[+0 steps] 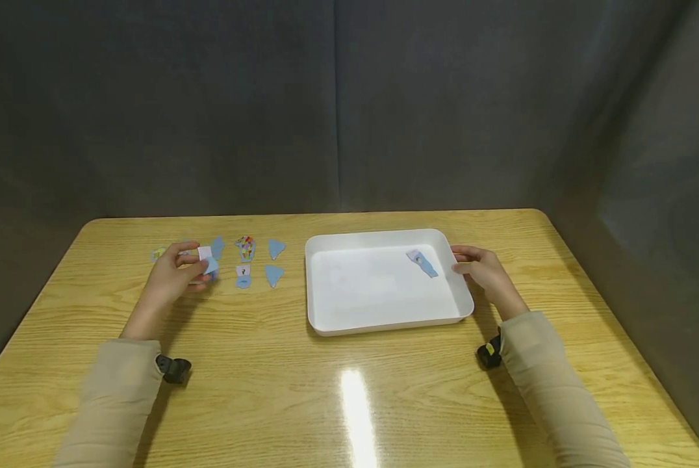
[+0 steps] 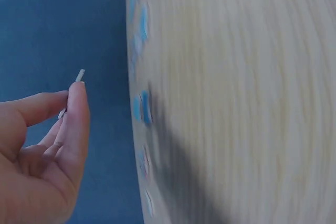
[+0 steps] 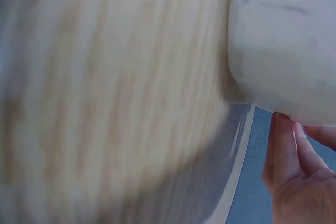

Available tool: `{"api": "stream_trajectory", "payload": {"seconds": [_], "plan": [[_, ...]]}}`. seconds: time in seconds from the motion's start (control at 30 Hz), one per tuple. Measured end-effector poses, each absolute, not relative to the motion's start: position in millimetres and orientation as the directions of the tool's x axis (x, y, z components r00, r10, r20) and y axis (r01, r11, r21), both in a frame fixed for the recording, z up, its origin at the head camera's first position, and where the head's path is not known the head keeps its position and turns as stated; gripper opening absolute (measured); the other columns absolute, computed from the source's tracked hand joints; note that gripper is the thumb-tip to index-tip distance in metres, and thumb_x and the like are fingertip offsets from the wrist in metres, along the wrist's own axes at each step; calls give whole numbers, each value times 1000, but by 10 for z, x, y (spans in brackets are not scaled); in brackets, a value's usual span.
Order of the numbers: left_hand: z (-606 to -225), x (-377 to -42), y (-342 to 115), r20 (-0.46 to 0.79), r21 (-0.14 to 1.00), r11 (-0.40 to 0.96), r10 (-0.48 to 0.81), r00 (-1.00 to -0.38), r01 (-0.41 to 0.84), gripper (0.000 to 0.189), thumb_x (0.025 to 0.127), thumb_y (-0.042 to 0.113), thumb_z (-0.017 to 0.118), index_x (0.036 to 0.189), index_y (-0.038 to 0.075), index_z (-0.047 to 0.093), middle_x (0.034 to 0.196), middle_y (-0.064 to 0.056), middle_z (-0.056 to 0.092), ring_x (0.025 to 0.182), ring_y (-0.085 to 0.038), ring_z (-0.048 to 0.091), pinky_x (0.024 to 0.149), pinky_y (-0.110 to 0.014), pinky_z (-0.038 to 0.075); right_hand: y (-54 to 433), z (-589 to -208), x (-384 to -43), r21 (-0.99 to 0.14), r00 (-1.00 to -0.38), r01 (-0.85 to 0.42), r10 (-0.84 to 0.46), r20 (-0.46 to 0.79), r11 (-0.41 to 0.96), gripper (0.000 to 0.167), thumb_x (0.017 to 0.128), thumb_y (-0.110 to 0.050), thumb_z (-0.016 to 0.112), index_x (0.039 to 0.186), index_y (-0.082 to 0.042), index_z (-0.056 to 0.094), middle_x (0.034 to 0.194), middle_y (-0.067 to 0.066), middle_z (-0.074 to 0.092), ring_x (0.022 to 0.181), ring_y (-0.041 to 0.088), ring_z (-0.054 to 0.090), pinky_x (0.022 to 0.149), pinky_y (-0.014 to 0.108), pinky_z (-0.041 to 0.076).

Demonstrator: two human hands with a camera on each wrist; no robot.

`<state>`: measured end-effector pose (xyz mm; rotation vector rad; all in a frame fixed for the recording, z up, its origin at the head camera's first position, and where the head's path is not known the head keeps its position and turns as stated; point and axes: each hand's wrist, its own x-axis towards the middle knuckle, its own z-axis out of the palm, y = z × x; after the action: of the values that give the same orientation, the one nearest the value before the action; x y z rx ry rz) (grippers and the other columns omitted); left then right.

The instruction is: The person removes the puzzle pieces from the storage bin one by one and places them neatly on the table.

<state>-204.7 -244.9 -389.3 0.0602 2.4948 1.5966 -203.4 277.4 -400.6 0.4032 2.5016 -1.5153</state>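
My left hand (image 1: 174, 272) pinches a small light-blue and pale puzzle piece (image 1: 208, 260) between thumb and fingers, above the left part of the table. In the left wrist view that piece (image 2: 80, 75) shows edge-on at the fingertips. My right hand (image 1: 482, 270) grips the right wall of a white tray (image 1: 384, 327), its thumb at the rim and its other fingers outside. One long blue piece (image 1: 422, 262) lies inside the tray near that wall. In the right wrist view, the fingers (image 3: 286, 145) meet the tray's outer side.
Several cut pieces lie in rough rows left of the tray: blue triangles (image 1: 274, 275), a multicoloured one (image 1: 246, 248), a pale-and-blue one (image 1: 243, 276) and a blue one (image 1: 217, 247). Others sit partly behind the left hand. A dark curtain (image 1: 338, 110) stands along the wooden table's far edge.
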Motion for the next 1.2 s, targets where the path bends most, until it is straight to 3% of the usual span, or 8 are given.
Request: {"api": "stream_trajectory", "payload": {"seconds": [0.17, 0.53, 0.7, 0.8, 0.9, 1.1, 1.2], "plan": [[-3961, -2071, -2644, -155, 855, 510, 83, -984, -92, 56, 100, 16, 46, 142, -14, 24, 137, -38, 38, 68, 11, 59, 66, -18, 57, 2775, -4007, -2036, -837, -946, 325, 135, -296, 440, 53, 92, -5, 53, 143, -3, 41, 135, 17, 48, 95, 7, 51, 76, 13, 46], [-4047, -2090, -2813, -180, 806, 574, 10, -984, -142, 51, 99, 16, 48, 136, -15, 35, 131, -39, 47, 62, 7, 62, 62, -21, 58, 2772, -4007, -2027, -838, -948, 316, 126, -291, 445, 52, 93, -6, 53, 144, -2, 40, 134, 17, 48, 97, 9, 51, 75, 13, 45], [-4085, -2093, -2843, -154, 771, 622, -33, -987, -141, 46, 97, 14, 49, 131, -16, 43, 114, -35, 59, 60, 6, 60, 59, -20, 56, 2773, -4012, -2029, -838, -949, 315, 131, -287, 445, 52, 93, -6, 53, 143, -2, 40, 135, 19, 48, 98, 10, 51, 75, 13, 45], [-4100, -2095, -2862, -146, 764, 629, -52, -988, -146, 44, 96, 13, 50, 129, -16, 46, 100, -23, 65, 60, 6, 58, 57, -19, 55, 2776, -4011, -2029, -838, -949, 316, 132, -288, 445, 52, 92, -6, 53, 143, -2, 41, 135, 18, 48, 98, 10, 51, 74, 12, 46], [-4106, -2097, -2875, -141, 760, 633, -58, -988, -146, 44, 96, 14, 51, 128, -15, 47, 98, -19, 65, 60, 5, 57, 57, -19, 54, 2778, -4002, -2022, -838, -948, 318, 134, -288, 445, 52, 92, -5, 53, 143, -2, 41, 134, 18, 48, 96, 9, 51, 74, 12, 46], [-4112, -2089, -2900, -116, 709, 694, -65, -991, -128, 45, 95, 18, 51, 126, -14, 51, 107, -29, 62, 63, 0, 53, 57, -20, 48, 2777, -4007, -2015, -848, -951, 308, 128, -281, 432, 52, 92, -4, 53, 142, 0, 42, 132, 18, 49, 91, 5, 51, 72, 13, 46], [-4119, -2086, -2912, -115, 699, 703, -70, -991, -131, 44, 94, 18, 52, 124, -14, 52, 98, -23, 65, 64, -3, 52, 56, -21, 46, 2779, -4019, -2017, -853, -954, 300, 118, -276, 426, 52, 92, -4, 53, 142, 0, 42, 130, 17, 50, 90, 4, 51, 72, 13, 46]]}}
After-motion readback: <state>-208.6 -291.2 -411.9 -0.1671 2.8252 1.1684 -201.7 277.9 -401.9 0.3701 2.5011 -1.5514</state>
